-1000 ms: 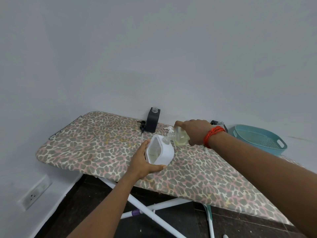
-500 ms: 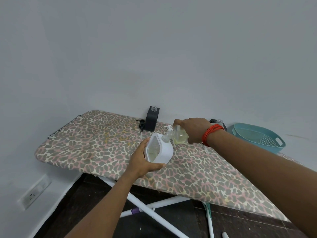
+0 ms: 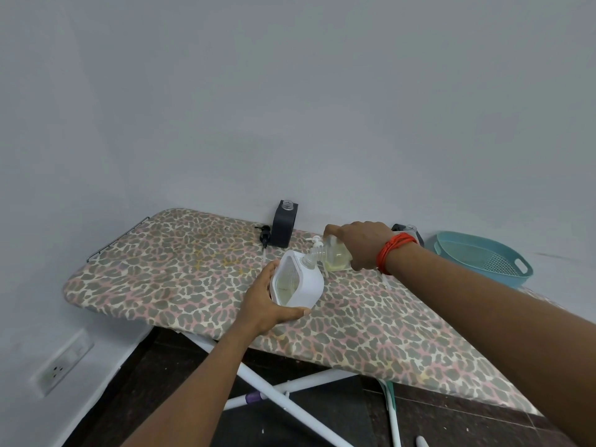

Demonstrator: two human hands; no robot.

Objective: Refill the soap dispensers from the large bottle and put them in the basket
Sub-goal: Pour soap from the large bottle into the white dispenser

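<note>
My left hand [image 3: 266, 300] grips a white square soap dispenser [image 3: 298, 282] standing on the leopard-print ironing board [image 3: 180, 272]. My right hand [image 3: 362, 245] holds a clear bottle [image 3: 332, 256] of pale yellow liquid, tipped to the left with its neck at the dispenser's top opening. A white pump head [image 3: 317, 242] lies just behind the two. A dark dispenser [image 3: 283, 224] with an open clear neck stands at the back by the wall, its black pump [image 3: 265, 235] lying beside it. Another dark dispenser [image 3: 409, 232] is mostly hidden behind my right wrist. The teal basket [image 3: 483, 258] sits at the far right.
The board stands against a plain grey wall, with white crossed legs [image 3: 283, 401] over a dark floor. A wall socket [image 3: 61, 366] is low on the left. A metal rest [image 3: 116, 237] edges the board's left end.
Both hands keep their grip and pose; the bottle stays tipped into the white dispenser. Only the view has shifted slightly.
</note>
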